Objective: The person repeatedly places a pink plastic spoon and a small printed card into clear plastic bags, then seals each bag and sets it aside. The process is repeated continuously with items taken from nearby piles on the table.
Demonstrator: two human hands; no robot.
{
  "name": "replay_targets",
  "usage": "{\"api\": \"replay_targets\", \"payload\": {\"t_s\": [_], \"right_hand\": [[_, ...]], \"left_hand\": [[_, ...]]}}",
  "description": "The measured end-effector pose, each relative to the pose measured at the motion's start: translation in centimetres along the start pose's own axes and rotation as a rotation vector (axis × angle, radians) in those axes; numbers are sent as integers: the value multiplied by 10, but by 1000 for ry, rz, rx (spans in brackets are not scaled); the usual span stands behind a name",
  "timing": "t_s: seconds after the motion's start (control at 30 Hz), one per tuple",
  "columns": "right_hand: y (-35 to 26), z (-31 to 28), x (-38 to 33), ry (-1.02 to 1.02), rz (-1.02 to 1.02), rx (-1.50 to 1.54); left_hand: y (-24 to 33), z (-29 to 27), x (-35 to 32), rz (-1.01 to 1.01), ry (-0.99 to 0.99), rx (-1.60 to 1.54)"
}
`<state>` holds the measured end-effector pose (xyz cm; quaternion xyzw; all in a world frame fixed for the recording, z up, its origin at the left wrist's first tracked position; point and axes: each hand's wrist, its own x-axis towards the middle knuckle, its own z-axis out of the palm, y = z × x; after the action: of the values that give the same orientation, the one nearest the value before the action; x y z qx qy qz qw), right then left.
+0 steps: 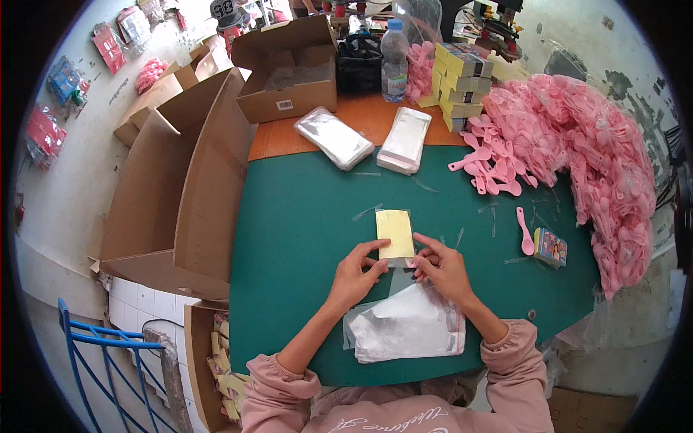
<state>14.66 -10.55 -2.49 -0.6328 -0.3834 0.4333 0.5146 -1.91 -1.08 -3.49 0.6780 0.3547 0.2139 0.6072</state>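
A yellow card (394, 225) lies in a clear plastic sleeve over the middle of the green table. My left hand (356, 273) grips the sleeve's left side, a finger over the card and the thumb near its lower edge. At the lower right corner, the thumb and fingers of my right hand (442, 270) pinch the same sleeve. A small pink bit shows by those fingertips, too small to make out. Just below both hands rests a loose stack of clear plastic sleeves (408, 328). Off to the right lie a pink spoon (525, 232) and a small stack of printed cards (550, 249).
Pink spoons (494, 166) lie beside a big heap of bagged pink spoons (570, 137). Two sleeve bundles (336, 137) sit at the back, near stacked yellow card packs (462, 83) and a water bottle (394, 65). Open cardboard boxes (155, 195) flank the table's left edge.
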Motion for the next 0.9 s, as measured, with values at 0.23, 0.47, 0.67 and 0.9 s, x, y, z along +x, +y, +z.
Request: {"api": "replay_targets", "payload": {"t_s": [0.23,0.47,0.67,0.9], "right_hand": [[-6,-29,9,41,-112,-201],[14,-160,17,794,-210,-1278],[24,-157,28,764,-97,-1285],[22,-166,26,606,43,-1124]], "left_hand": [[-5,-19,3,-67,-1,9],[9,-47,-1,467,554,1309],[-3,43,-7,467,178,599],[7,21,6,196,-229,397]]}}
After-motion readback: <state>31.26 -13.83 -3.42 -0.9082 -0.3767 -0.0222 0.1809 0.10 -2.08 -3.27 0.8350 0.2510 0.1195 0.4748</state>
